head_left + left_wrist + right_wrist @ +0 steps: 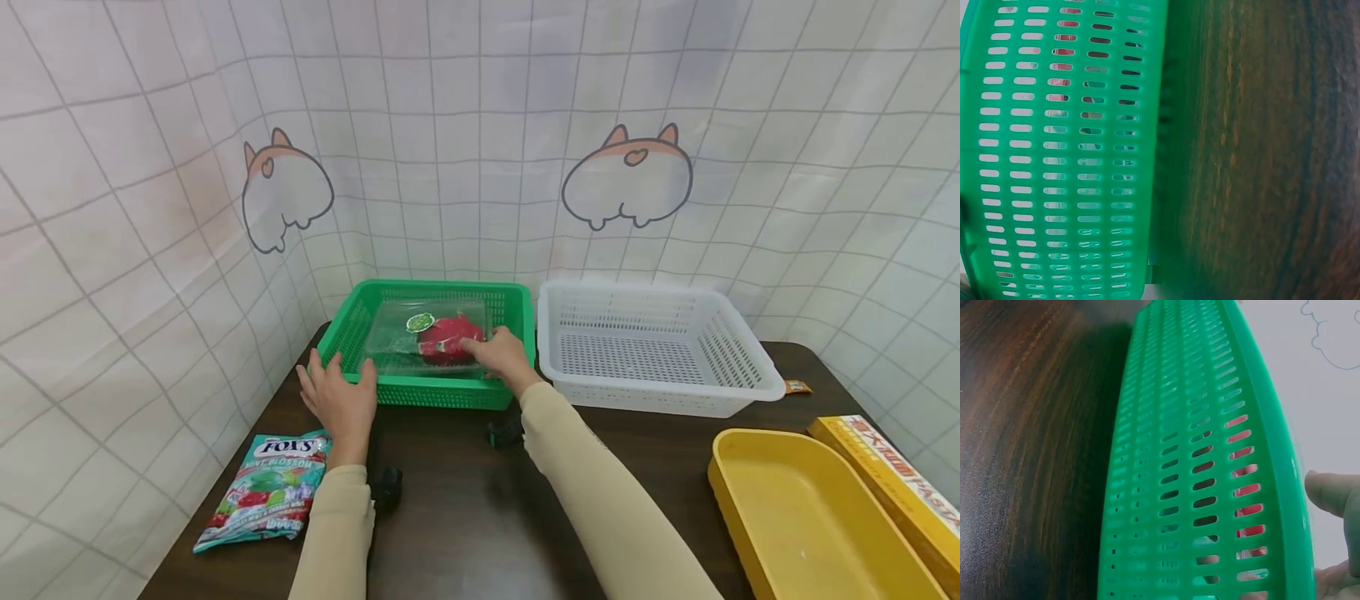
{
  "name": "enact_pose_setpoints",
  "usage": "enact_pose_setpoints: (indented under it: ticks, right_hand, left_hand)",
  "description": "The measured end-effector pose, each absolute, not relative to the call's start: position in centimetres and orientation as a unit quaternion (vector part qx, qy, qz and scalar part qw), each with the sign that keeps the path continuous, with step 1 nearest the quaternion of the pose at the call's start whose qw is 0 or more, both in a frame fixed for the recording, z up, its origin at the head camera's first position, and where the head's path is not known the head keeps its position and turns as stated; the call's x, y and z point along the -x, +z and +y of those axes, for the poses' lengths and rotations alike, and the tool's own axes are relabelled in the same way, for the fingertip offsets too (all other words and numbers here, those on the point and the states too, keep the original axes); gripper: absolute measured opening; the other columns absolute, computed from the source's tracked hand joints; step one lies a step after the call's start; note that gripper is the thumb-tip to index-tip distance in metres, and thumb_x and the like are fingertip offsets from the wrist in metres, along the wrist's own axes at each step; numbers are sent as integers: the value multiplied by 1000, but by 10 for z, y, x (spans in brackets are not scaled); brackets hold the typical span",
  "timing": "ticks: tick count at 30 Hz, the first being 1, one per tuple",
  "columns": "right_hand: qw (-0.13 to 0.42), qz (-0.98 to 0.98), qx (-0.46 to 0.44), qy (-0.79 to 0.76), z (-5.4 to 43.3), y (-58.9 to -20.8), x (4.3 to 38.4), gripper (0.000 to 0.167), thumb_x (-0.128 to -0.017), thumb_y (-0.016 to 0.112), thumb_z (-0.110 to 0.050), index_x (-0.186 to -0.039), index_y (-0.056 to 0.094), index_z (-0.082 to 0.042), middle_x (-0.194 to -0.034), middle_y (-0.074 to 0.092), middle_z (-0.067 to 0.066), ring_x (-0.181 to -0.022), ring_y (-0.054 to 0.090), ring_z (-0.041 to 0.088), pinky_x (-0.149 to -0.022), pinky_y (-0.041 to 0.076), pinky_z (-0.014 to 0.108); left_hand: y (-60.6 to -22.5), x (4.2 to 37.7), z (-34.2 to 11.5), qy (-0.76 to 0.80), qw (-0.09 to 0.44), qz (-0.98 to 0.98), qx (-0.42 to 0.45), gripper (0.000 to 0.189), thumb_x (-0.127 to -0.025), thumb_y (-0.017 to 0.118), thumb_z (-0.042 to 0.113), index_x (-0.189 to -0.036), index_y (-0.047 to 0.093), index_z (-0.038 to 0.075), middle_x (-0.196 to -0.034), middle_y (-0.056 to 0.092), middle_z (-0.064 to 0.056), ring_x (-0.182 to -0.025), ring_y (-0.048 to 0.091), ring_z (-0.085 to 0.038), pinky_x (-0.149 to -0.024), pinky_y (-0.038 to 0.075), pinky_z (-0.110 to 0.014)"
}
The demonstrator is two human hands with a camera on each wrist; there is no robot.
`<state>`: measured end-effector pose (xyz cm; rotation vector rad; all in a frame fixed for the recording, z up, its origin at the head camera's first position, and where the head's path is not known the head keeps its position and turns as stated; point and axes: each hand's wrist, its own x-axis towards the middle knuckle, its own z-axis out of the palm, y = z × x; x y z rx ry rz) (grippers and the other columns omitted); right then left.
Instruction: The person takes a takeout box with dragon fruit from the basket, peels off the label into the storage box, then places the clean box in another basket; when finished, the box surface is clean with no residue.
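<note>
fingers [316,367] on your left hand [342,406] are spread at the near-left corner of the green basket [442,395], holding nothing; can't tell whether your right hand [507,357], over the clear fruit box [392,337], grips it. box is already inside the basket, so if that's its spot, only letting go seems left; if not, the lift isn't done. candy bag [268,492] sits near your left hand, white basket [652,393] just right of the green one, yellow tray [813,517] further over. green front rim might snag.

The teal bag [262,496] reads "FOX'S", with "MINT BLOSSOM" below. The yellow box [896,487] bears "PASTA" and red Chinese characters, not all legible. The round sticker [420,322] on the clear container [392,335] has lettering too small to read.
</note>
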<state>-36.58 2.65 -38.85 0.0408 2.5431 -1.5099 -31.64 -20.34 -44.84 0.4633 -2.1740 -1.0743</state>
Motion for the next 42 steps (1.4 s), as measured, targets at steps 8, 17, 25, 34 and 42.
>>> enact_pose_setpoints:
  ticks: [8,17,25,34,42]
  right_hand:
    - [110,826,-13,-553,23,-396,375,78,-96,60,-40,-156,21,-8,-155,31,17,-115,61,32,-81,56,42]
    - [170,767,-19,-618,27,-397,384,73,-100,55,-33,-158,15,-13,-159,24,15,-137,37,39,-91,52,48]
    - [161,727,-45,-666,24,-398,390,65,-100,53,-16,-157,22,-15,-158,27,15,-120,56,36,-81,56,45]
    - [98,743,-46,-661,19,-400,385,55,-99,54,-15,-151,38,-16,-150,39,18,-90,69,34,-73,58,39]
    - [65,744,-55,-663,18,-398,380,49,-98,57,-16,-146,46,-13,-144,44,17,-78,70,34,-74,58,42]
  left_hand:
    - [-448,314,-205,-417,332,-827,-177,56,-92,64,36,-133,56,-1,-160,21,-12,-149,-1,-32,-113,2,-65]
    - [-447,313,-201,-422,337,-824,-171,52,-92,64,36,-129,59,0,-160,21,-11,-150,-2,-31,-113,-1,-64]
    - [-446,314,-202,-424,342,-822,-167,52,-91,64,35,-129,59,0,-160,21,-11,-149,-2,-33,-113,-2,-64]
    - [-448,314,-203,-421,341,-823,-170,52,-91,65,36,-128,60,0,-161,20,-11,-149,-1,-33,-113,0,-65]
    - [-447,313,-202,-422,330,-826,-173,51,-92,63,36,-129,59,2,-161,18,-10,-149,-1,-33,-113,1,-65]
